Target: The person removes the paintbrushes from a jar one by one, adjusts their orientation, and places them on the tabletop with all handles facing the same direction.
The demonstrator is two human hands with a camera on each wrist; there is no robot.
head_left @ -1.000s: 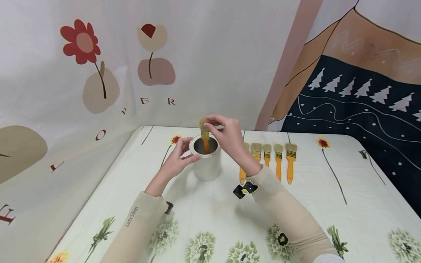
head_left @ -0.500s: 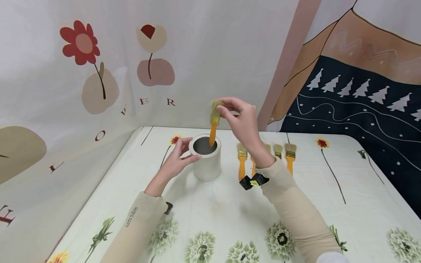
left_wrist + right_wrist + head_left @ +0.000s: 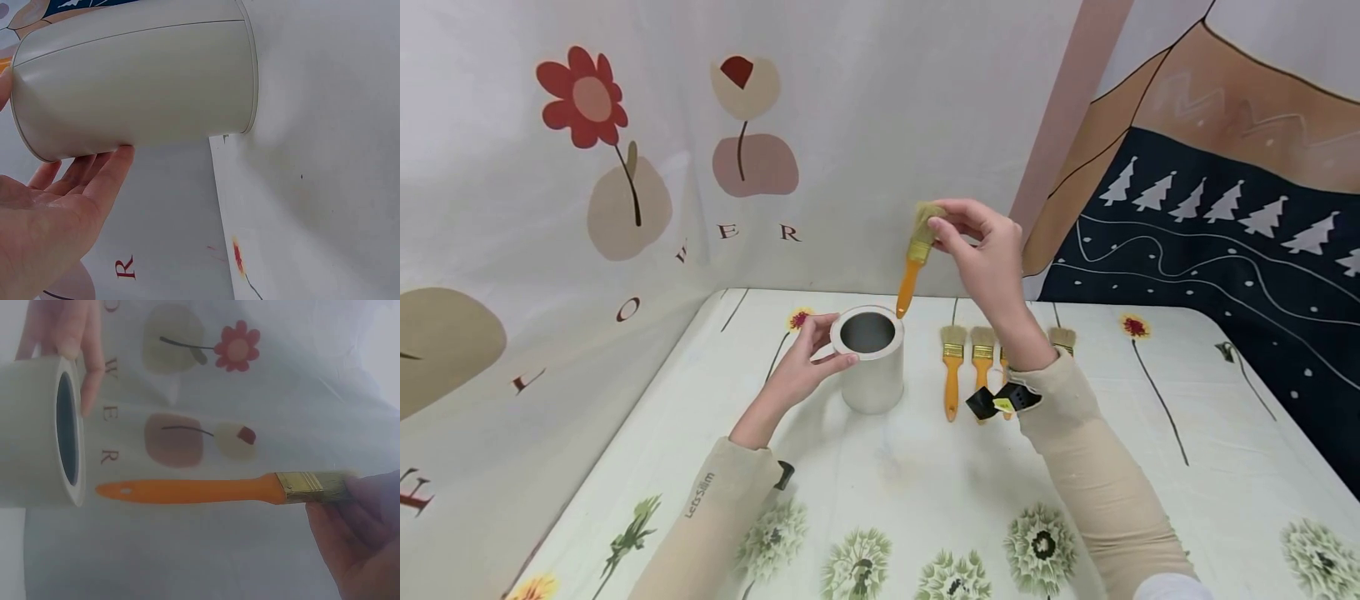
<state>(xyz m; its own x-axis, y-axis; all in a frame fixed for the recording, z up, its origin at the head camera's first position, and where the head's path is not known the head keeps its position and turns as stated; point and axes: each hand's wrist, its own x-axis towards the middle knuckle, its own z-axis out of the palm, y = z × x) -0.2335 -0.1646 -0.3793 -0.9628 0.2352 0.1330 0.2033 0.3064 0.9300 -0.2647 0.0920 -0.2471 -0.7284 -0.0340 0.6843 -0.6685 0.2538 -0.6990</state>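
A paintbrush with an orange handle hangs handle down, just above and right of the canister's rim. My right hand pinches it by the bristles, as the right wrist view also shows. The off-white cylindrical canister stands upright on the table, its top uncovered and its inside dark. Around its upper left side, my left hand holds it with the thumb at the near rim and fingers behind. Seen from the left wrist, those fingers touch the canister's wall.
Several orange-handled paintbrushes lie in a row right of the canister, bristles away from me, some hidden by the right forearm. A flower-print cloth covers the table. Printed curtains hang right behind its far edge.
My right hand has lifted the paintbrush up and to the right, from inside the canister to above its rim. The left hand and canister have stayed in place.
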